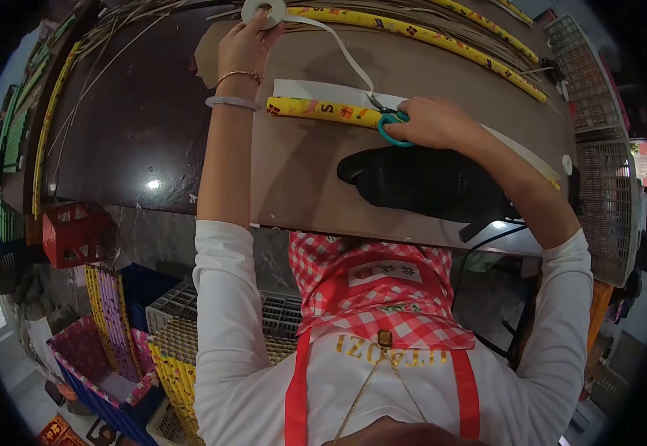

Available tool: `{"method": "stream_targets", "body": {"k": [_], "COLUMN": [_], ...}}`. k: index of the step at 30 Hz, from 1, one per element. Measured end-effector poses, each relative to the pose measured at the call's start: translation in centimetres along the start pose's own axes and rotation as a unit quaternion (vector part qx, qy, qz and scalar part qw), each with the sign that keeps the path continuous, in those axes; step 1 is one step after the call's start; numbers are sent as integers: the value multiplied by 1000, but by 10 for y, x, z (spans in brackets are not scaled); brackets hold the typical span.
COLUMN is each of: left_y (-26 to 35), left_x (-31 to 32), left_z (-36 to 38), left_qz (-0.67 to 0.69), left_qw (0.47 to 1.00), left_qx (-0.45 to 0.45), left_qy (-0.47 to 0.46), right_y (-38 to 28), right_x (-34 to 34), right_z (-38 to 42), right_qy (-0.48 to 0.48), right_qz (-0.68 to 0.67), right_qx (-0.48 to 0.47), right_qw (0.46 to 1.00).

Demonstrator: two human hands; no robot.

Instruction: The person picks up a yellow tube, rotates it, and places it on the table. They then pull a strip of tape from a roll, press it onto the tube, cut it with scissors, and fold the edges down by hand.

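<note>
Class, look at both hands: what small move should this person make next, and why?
Probably close the teal-handled metal scissors on the narrow, flat white strip: the right hand holds them with their blades at the strip, which appears to run unbroken from there to the round white roll in the left hand.

Left, dark tabletop [130, 141], smooth and glossy; right, brown board [301, 178], matt. Far yellow tube [427, 38], smooth, faintly shiny. Scissors [390, 119], plastic handles and metal blades; tape roll [278, 15], smooth, matt. Near, checked cloth apron [368, 301]; black bundle [420, 182], dimly seen, probably fabric.
</note>
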State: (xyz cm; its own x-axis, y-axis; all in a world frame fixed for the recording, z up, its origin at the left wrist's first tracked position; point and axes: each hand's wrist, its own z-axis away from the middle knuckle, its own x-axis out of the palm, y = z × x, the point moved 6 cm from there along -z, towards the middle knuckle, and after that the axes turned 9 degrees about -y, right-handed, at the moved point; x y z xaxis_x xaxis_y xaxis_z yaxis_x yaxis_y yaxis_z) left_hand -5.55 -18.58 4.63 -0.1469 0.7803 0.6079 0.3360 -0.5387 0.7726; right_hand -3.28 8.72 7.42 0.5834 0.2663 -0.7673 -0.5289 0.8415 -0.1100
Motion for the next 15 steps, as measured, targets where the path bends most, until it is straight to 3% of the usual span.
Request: {"method": "stream_targets", "body": {"k": [15], "left_y": [8], "left_x": [3], "left_z": [-8], "left_qz": [23], "left_qw": [999], "left_qx": [-25], "left_qy": [8], "right_y": [-19], "right_x": [-3], "right_z": [1], "right_qy": [5], "right_qz": [83], "right_qx": [-3], "right_qw": [996]}}
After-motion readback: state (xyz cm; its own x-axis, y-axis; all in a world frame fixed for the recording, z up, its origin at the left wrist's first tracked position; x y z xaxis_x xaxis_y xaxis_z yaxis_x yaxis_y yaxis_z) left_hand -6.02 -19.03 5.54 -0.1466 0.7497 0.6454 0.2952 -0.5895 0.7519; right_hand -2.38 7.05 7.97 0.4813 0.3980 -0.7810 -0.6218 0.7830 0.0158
